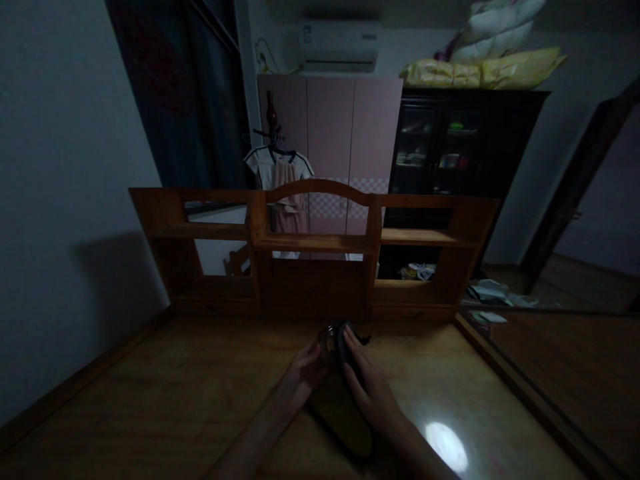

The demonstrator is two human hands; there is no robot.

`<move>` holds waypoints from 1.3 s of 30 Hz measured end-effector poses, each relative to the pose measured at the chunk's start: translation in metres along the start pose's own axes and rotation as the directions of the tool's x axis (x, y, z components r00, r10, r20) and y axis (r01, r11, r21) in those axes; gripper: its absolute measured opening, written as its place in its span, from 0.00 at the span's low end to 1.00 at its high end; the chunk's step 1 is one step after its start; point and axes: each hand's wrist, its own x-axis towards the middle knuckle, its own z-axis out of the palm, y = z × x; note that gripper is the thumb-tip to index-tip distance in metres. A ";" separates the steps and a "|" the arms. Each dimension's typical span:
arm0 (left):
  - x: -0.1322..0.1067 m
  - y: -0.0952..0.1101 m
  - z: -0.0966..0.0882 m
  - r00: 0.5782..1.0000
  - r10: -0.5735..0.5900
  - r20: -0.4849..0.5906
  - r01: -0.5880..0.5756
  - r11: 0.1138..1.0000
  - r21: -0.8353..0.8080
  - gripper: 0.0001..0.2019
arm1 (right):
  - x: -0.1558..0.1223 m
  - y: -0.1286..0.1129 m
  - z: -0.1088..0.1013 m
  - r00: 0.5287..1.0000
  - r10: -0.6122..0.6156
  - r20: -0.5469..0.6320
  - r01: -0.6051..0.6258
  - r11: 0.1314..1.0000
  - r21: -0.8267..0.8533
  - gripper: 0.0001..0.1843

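Note:
In the middle of the desk, my right hand lies with its fingers along a dark, rounded object, gripping it from the right. A thin black tip sticks out on its far side. My left hand is closed from the left, its fingertips at a small shiny brownish piece beside the dark object. Under and between both hands lies a long flat thing with an olive-yellow face and a black rim. Dim light hides what kind of things these are and whether they are joined.
A wooden desk spreads around my hands, with a wooden shelf unit at its back. A white wall borders the left side. A raised wooden edge runs along the right. Beyond stand pink wardrobes and a dark cabinet.

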 end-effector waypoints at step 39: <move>0.002 -0.005 0.005 0.998 0.065 -0.003 -0.065 0.994 0.089 0.22 | 0.001 -0.008 -0.003 0.985 -0.004 0.175 -0.002 0.999 0.032 0.29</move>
